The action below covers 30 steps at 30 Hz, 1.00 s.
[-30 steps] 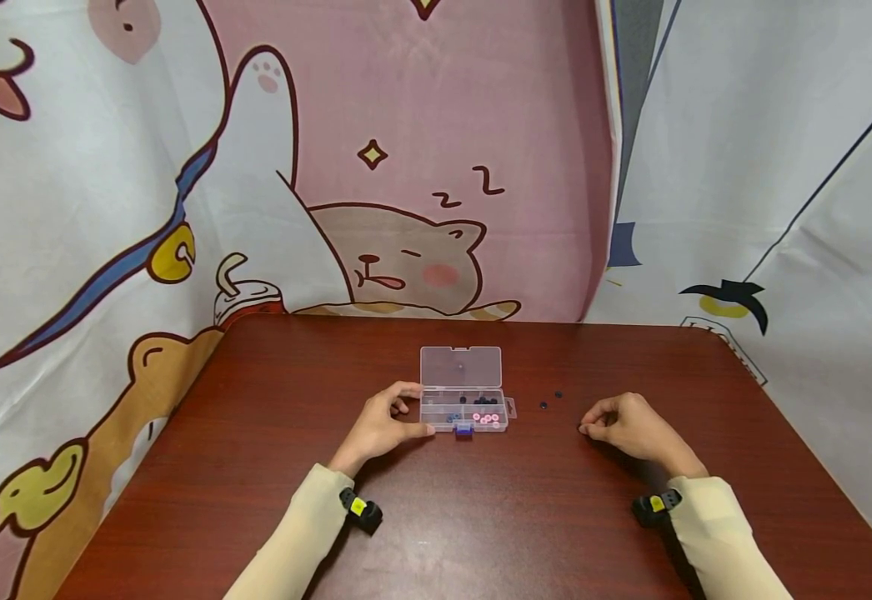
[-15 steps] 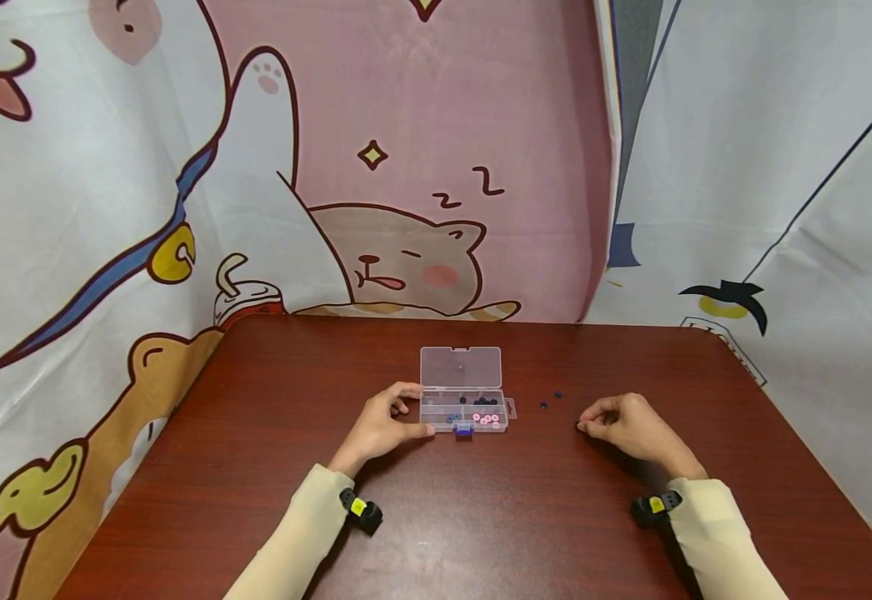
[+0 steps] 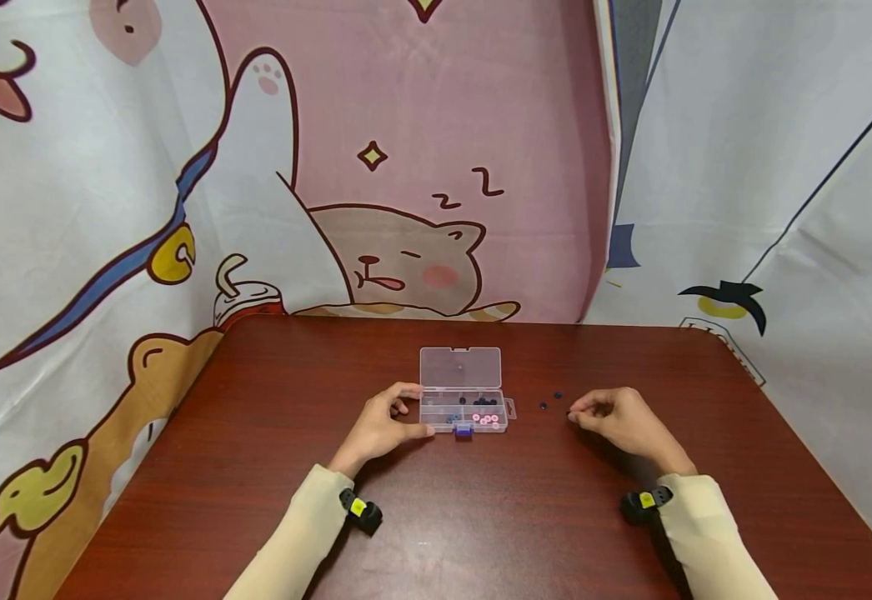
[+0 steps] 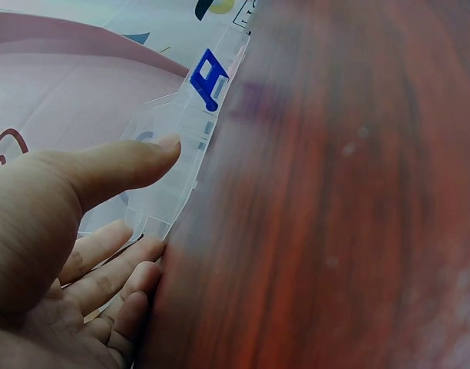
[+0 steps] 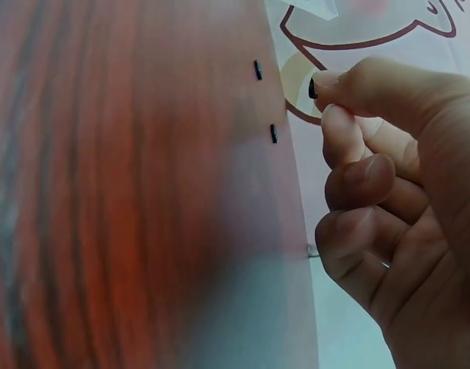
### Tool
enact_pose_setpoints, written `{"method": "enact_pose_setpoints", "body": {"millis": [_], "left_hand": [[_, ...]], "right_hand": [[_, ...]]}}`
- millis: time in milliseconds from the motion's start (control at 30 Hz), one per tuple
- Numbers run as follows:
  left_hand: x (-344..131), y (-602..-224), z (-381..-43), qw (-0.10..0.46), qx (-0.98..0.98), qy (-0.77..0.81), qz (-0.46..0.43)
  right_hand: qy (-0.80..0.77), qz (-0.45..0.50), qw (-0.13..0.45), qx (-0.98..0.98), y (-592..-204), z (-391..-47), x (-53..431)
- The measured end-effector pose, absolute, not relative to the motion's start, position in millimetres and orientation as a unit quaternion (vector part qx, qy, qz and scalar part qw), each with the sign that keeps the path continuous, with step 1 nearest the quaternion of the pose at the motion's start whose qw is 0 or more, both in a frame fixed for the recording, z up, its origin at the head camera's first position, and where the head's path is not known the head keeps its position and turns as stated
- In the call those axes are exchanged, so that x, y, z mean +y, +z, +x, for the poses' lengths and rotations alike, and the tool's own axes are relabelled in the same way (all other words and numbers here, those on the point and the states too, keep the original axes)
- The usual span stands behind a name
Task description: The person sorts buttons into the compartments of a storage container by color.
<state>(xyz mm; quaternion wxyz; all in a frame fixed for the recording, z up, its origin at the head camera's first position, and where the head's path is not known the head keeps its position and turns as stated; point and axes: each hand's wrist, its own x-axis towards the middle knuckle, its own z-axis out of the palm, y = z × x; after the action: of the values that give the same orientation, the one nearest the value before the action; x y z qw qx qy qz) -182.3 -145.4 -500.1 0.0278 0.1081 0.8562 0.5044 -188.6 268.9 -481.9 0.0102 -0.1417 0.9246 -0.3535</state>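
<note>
A clear plastic compartment box (image 3: 460,367) stands on the table with its lid raised. My left hand (image 3: 379,425) holds its left end, thumb at the front corner and index finger at the back; the left wrist view shows the thumb (image 4: 147,163) against the clear wall. Inside lie several pink rings (image 3: 490,418), black pieces (image 3: 484,402) and a few blue ones (image 3: 453,417). Right of the box, my right hand (image 3: 622,419) pinches a small black disc (image 5: 312,88) between thumb and index finger, its other fingers curled. The disc's far side is hidden.
Two more black discs lie on the table between box and right hand, a nearer disc (image 3: 543,406) and a farther disc (image 3: 558,395). A blue latch (image 3: 463,432) sticks out from the box's front. Behind the brown table (image 3: 436,517) hangs a printed cloth (image 3: 526,167).
My right hand has moved a little left toward the box and the loose discs, with the black disc in its fingertips. The left hand and the box have stayed in place.
</note>
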Motion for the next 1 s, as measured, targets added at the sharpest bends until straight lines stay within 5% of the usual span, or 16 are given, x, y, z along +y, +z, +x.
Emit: {"method": "enact_pose_setpoints", "body": {"millis": [1000], "left_hand": [[-144.6,-500.0,-182.2,0.023,0.858,0.503,0.107]], "right_hand": [[-0.407,-0.179,-0.014,0.896,-460.9,-204.0,203.5]]}}
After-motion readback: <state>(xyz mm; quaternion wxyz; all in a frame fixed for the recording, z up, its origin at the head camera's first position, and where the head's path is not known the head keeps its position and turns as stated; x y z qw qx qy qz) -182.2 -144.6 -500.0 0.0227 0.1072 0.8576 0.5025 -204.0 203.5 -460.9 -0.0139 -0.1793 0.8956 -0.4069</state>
